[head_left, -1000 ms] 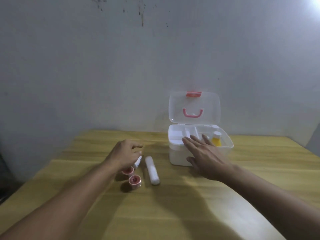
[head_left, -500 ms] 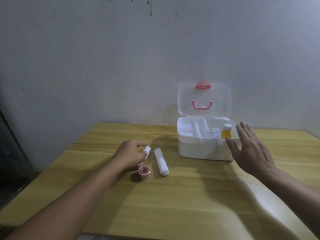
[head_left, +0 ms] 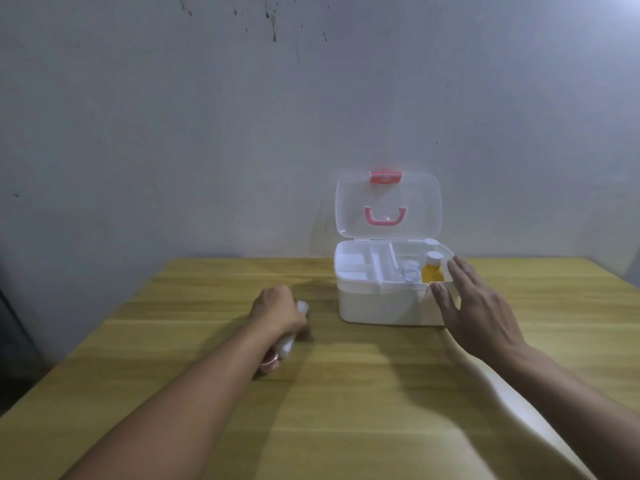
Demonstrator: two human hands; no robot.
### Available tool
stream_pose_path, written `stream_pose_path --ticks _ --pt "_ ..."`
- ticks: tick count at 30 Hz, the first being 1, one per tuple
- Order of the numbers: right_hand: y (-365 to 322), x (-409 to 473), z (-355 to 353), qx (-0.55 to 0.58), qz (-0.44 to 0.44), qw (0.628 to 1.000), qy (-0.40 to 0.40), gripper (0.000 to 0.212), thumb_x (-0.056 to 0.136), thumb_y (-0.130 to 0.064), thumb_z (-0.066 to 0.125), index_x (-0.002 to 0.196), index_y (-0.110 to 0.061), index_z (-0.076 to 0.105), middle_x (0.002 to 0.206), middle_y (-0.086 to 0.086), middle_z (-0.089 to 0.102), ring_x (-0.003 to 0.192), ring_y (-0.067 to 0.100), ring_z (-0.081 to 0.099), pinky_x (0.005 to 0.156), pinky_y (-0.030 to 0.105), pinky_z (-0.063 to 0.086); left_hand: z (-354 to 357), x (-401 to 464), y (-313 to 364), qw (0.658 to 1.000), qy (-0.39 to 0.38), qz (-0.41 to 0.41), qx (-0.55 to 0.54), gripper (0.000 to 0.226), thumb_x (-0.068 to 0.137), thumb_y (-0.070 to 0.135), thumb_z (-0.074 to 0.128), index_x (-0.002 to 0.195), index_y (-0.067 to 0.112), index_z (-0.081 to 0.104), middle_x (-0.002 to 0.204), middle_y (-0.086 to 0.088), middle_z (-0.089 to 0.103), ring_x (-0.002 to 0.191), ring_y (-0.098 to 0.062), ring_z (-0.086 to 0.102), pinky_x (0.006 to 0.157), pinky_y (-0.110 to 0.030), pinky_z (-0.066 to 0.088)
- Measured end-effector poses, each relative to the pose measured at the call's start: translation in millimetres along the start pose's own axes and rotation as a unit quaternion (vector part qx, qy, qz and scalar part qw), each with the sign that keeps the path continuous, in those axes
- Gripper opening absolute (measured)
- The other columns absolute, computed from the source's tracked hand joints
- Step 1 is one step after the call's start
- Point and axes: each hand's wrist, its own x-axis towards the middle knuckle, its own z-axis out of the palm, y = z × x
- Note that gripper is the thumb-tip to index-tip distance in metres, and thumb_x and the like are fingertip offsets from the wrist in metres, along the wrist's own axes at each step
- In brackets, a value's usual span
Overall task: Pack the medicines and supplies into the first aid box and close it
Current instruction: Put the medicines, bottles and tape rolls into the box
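Observation:
The white first aid box (head_left: 384,306) stands open on the table, its clear lid (head_left: 388,206) upright with a pink handle. Its top tray holds a yellow bottle (head_left: 432,271), a small clear jar (head_left: 410,270) and another white-capped bottle (head_left: 430,242). My right hand (head_left: 474,306) is open, fingers spread, at the box's front right corner. My left hand (head_left: 277,313) is closed around a white bandage roll (head_left: 286,346), whose ends stick out of the fist. A pink tape roll (head_left: 270,364) peeks out beside my left wrist. Other small items are hidden under my hand.
The wooden table (head_left: 346,410) runs to a grey wall (head_left: 242,133) just behind the box. The table's left edge (head_left: 69,358) drops off to a dark floor.
My left hand has shifted right and closed over the long white bandage roll. My right hand stays open by the box's right corner. The view has moved closer.

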Motion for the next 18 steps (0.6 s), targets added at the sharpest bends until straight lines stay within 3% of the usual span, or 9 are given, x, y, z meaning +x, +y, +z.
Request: stream_pose_path --ticks 1,3,5,7,8,10,12,16,18 --pt "0.6 -0.1 0.5 0.001 -0.001 1.0 0.002 0.056 0.096 -0.031 0.051 0.143 -0.003 0.04 0.151 0.013 0.039 0.141 0.026 0.035 0.106 0.041 0.037 0.8 1.8 -0.4 1.0 0.009 0.005 -0.027 0.026 0.075 0.033 0.063 0.082 0.009 0.067 0.088 -0.011 0.068 0.084 -0.03 0.063 0.063 -0.027 0.044" --pt "1.5 -0.4 0.7 0.003 -0.004 1.0 0.004 0.055 0.096 -0.03 0.051 0.142 -0.002 0.041 0.15 0.014 0.04 0.14 0.028 0.037 0.105 0.042 0.039 0.3 1.7 -0.2 0.997 0.022 0.007 -0.079 0.028 0.081 0.03 0.056 0.068 0.006 0.063 0.072 -0.01 0.062 0.073 -0.03 0.06 0.059 -0.03 0.044" --pt "1.7 -0.2 0.8 0.004 -0.007 1.0 0.006 0.054 0.096 -0.03 0.051 0.141 -0.001 0.043 0.149 0.016 0.041 0.138 0.03 0.038 0.104 0.043 0.04 -5.1 2.0 2.0 0.992 0.047 0.009 -0.118 0.029 0.083 0.031 0.055 0.074 0.008 0.07 0.078 -0.012 0.068 0.08 -0.031 0.065 0.065 -0.033 0.05" --pt "2.1 0.3 1.8 0.002 -0.013 1.0 0.011 0.053 0.098 -0.032 0.048 0.14 0.0 0.044 0.148 0.017 0.043 0.137 0.031 0.04 0.103 0.043 0.042 -19.0 1.8 11.5 0.982 0.09 0.027 -0.164 0.021 0.083 0.028 0.06 0.092 0.017 0.075 0.095 -0.01 0.073 0.095 -0.029 0.067 0.071 -0.027 0.046" --pt "2.6 0.5 2.5 0.001 -0.015 1.0 0.015 0.053 0.098 -0.033 0.047 0.14 0.0 0.044 0.148 0.016 0.043 0.137 0.031 0.04 0.102 0.043 0.042 -29.2 1.1 19.9 0.974 0.107 0.04 -0.194 0.02 0.084 0.026 0.061 0.097 0.019 0.074 0.094 -0.008 0.072 0.095 -0.029 0.065 0.07 -0.024 0.043" --pt "3.1 0.8 3.7 0.0 -0.015 1.0 0.016 0.054 0.098 -0.034 0.047 0.14 -0.002 0.044 0.148 0.015 0.043 0.139 0.029 0.037 0.103 0.043 0.042 -49.5 1.7 41.2 0.959 0.117 0.074 -0.249 0.011 0.085 0.024 0.058 0.085 0.022 0.068 0.077 -0.001 0.063 0.081 -0.027 0.06 0.06 -0.025 0.041" --pt "3.8 0.4 4.2 -0.004 -0.017 1.0 0.021 0.058 0.096 -0.039 0.043 0.14 -0.002 0.045 0.147 0.015 0.044 0.138 0.029 0.039 0.102 0.043 0.043 -64.7 3.1 67.9 0.948 0.102 0.118 -0.277 0.016 0.087 0.027 0.056 0.072 0.028 0.057 0.072 0.004 0.056 0.075 -0.023 0.053 0.059 -0.026 0.041" --pt "3.7 -0.1 4.7 0.0 -0.016 1.0 0.024 0.063 0.091 -0.042 0.04 0.138 -0.001 0.047 0.145 0.016 0.047 0.137 0.03 0.041 0.102 0.043 0.043 -59.7 22.2 112.1 0.951 0.048 0.193 -0.237 0.023 0.09 0.03 0.055 0.103 0.015 0.067 0.098 -0.002 0.059 0.091 -0.022 0.054 0.08 -0.029 0.042" --pt "3.5 0.1 5.3 0.003 -0.016 0.999 0.027 0.063 0.091 -0.043 0.04 0.138 -0.002 0.047 0.145 0.015 0.047 0.137 0.029 0.041 0.103 0.041 0.042 -48.0 29.8 127.0 0.961 0.012 0.198 -0.194 0.012 0.091 0.028 0.054 0.093 0.018 0.06 0.095 -0.003 0.053 0.087 -0.024 0.049 0.078 -0.03 0.04"
